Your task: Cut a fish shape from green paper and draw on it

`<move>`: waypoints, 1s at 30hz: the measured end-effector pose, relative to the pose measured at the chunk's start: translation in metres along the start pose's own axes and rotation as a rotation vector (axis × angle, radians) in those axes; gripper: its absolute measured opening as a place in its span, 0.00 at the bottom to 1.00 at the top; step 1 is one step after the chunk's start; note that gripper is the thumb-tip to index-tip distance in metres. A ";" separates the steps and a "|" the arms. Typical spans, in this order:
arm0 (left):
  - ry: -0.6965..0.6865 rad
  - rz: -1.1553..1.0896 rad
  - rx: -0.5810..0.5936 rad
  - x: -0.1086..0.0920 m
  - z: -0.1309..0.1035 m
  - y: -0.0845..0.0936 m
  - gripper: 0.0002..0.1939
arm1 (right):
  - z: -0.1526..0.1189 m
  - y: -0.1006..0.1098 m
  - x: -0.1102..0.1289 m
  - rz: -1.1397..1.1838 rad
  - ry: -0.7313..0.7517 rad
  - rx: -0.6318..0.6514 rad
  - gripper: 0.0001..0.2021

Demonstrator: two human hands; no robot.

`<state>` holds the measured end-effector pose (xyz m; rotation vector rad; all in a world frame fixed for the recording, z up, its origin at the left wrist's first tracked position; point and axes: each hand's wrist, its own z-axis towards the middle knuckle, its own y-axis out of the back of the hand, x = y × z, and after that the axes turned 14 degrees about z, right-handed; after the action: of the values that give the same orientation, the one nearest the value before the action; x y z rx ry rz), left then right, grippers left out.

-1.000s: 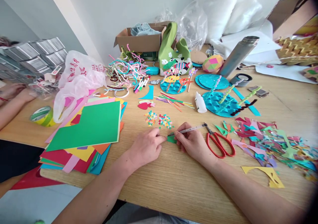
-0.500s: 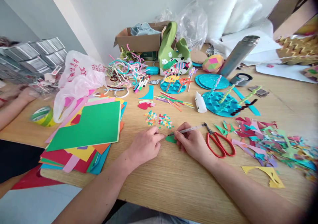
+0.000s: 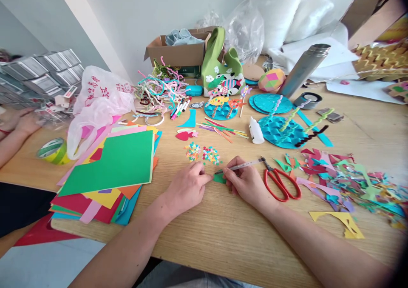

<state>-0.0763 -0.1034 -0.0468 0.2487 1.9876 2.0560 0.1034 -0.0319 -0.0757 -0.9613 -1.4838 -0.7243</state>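
On the wooden table lies a small green paper piece [image 3: 219,178], partly covered by my right hand. My right hand [image 3: 244,179] is closed around a slim pen with a clear barrel [image 3: 245,165], its tip down on the green paper. My left hand [image 3: 187,186] rests with curled fingers, its index fingertip holding down the paper's left edge. Just beyond are two small heaps of coloured paper dots [image 3: 211,155]. Red-handled scissors [image 3: 280,183] lie beside my right hand. A red fish-shaped cutout [image 3: 185,135] and thin paper strips [image 3: 219,128] lie farther back.
Coloured paper sheets [image 3: 111,164] are stacked at left, near green tape [image 3: 52,149] and a plastic bag [image 3: 95,105]. Paper scraps [image 3: 347,177] spread at right. A glue bottle [image 3: 256,130], blue discs [image 3: 280,130] and a steel flask [image 3: 302,73] stand behind. Another person's hands [image 3: 24,122] are far left.
The view has shifted very slightly. Both hands keep nearly the same place, with the pen tip still on the green paper.
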 end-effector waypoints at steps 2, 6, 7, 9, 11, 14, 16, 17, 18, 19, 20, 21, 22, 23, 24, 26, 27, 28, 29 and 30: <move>0.000 0.002 0.001 0.000 0.000 0.001 0.18 | 0.000 0.000 0.001 -0.005 -0.003 -0.006 0.14; 0.000 0.000 0.010 -0.001 0.000 0.002 0.18 | 0.000 -0.001 0.002 -0.013 -0.008 -0.002 0.14; 0.000 -0.002 0.012 -0.001 0.000 0.002 0.18 | 0.000 -0.001 0.002 -0.015 -0.009 -0.002 0.14; -0.002 -0.005 0.015 0.000 0.000 0.002 0.18 | 0.000 -0.001 0.002 -0.018 -0.008 -0.002 0.14; -0.002 -0.006 0.016 0.000 0.000 0.001 0.18 | 0.000 -0.001 0.001 -0.025 -0.007 0.000 0.14; 0.001 -0.003 0.016 -0.001 0.000 0.001 0.18 | -0.001 0.000 0.001 -0.025 -0.008 0.004 0.14; -0.008 -0.003 0.015 -0.001 0.000 0.001 0.18 | -0.001 -0.001 0.001 -0.022 -0.007 0.009 0.14; -0.014 -0.003 0.015 -0.001 0.000 0.001 0.18 | -0.001 -0.001 0.001 -0.022 -0.005 0.011 0.14; -0.018 -0.003 0.013 -0.001 0.000 0.001 0.18 | -0.001 -0.001 0.001 -0.022 -0.003 0.013 0.14; -0.020 -0.002 0.010 -0.001 0.001 0.001 0.18 | -0.001 -0.001 0.001 -0.020 -0.001 0.014 0.15; -0.019 0.000 0.007 -0.001 0.001 0.001 0.18 | -0.001 -0.001 0.001 -0.016 0.000 0.012 0.15; -0.017 0.001 0.003 -0.001 0.001 0.000 0.18 | -0.001 -0.001 0.001 -0.010 0.001 0.008 0.15; -0.015 0.002 0.000 -0.001 0.000 0.000 0.18 | -0.001 -0.001 0.001 -0.003 0.001 0.002 0.15; -0.014 0.000 0.000 -0.001 0.000 0.000 0.18 | -0.001 -0.001 0.001 0.003 0.001 -0.004 0.15; -0.015 -0.001 0.002 -0.001 0.000 0.000 0.19 | -0.001 -0.001 0.002 0.009 0.001 -0.008 0.15; -0.018 -0.005 0.009 0.000 0.000 0.000 0.19 | -0.001 -0.001 0.001 0.014 0.003 -0.009 0.15; -0.019 -0.007 0.011 0.000 0.000 0.000 0.19 | -0.001 -0.001 0.001 0.013 0.006 -0.006 0.15; -0.021 -0.009 0.013 0.000 0.000 0.000 0.19 | -0.001 -0.001 0.001 0.010 0.008 -0.005 0.15; -0.021 -0.011 0.013 0.000 0.000 0.000 0.19 | -0.001 -0.001 0.001 0.005 0.010 -0.004 0.15; -0.021 -0.013 0.014 0.000 0.000 0.000 0.19 | -0.001 -0.001 0.000 0.000 0.011 -0.003 0.14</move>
<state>-0.0763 -0.1033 -0.0467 0.2586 1.9860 2.0241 0.1027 -0.0328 -0.0752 -0.9583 -1.4740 -0.7310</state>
